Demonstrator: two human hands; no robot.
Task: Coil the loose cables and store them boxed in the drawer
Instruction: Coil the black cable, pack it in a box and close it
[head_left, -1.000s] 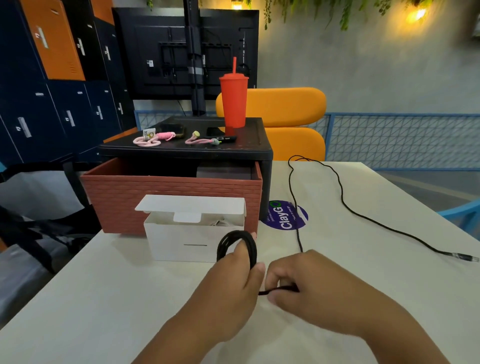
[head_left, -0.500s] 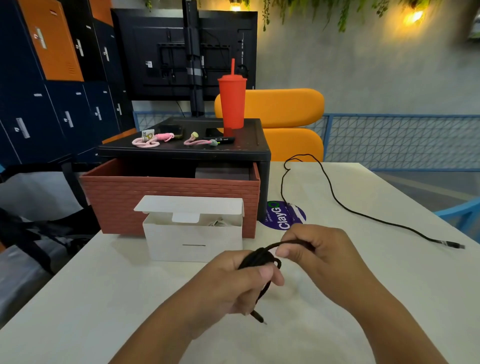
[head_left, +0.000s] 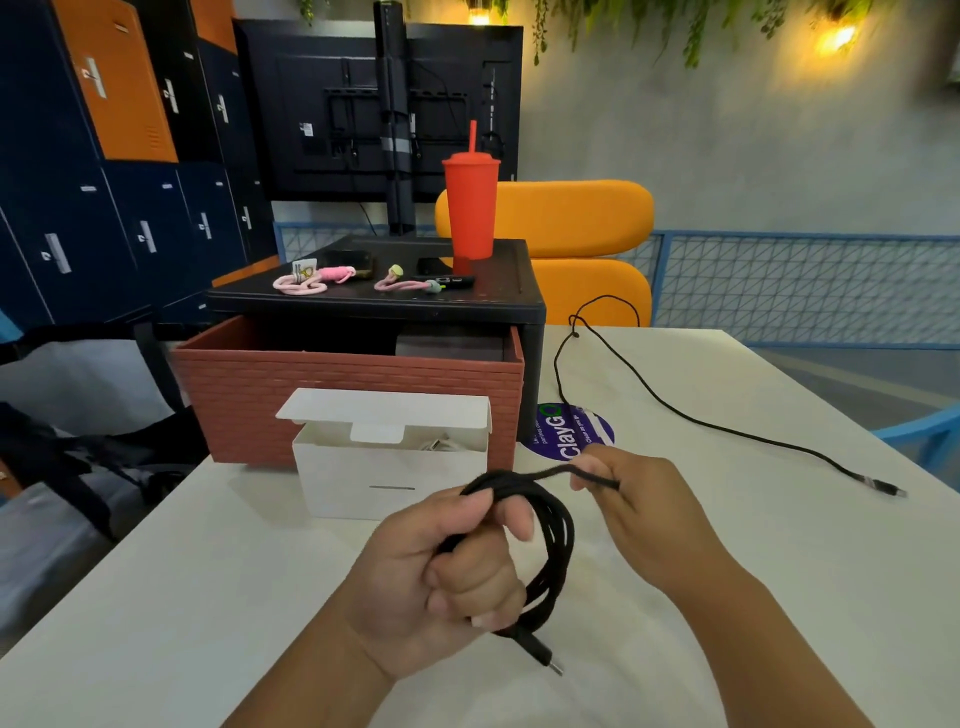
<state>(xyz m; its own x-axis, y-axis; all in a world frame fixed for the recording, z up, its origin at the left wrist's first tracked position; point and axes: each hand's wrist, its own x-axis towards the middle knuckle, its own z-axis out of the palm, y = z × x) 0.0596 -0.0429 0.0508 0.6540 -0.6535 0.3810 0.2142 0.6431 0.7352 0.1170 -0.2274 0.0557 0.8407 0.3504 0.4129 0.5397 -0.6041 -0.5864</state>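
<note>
**Black cable partly coiled, held above the near edge of the tabletop**

Black cable (head_left: 558, 525): several loops are gathered into a coil held above the near middle of the white tabletop (head_left: 208, 571). The left hand (head_left: 441, 577) grasps the coil, its fingers curled round the bundled loops. One connector (head_left: 545, 657) hangs from the coil's lower end. The right hand (head_left: 639, 499) pinches the single strand leaving the top of the coil. The uncoiled length lies on the tabletop. It runs over a round blue sticker (head_left: 566, 434) toward the far edge, bends there, and returns to the right edge, where it ends in a second connector (head_left: 883, 487).

A white box (head_left: 389, 478) stands with its lid raised, just in front of the brick-patterned drawer (head_left: 353, 384); what it contains is too small to tell. The drawer is pulled out from under a black stand (head_left: 374, 304) at the far left of the tabletop. On the stand are a red tumbler (head_left: 470, 208) with a straw and two coiled pink cables (head_left: 306, 283).
</note>
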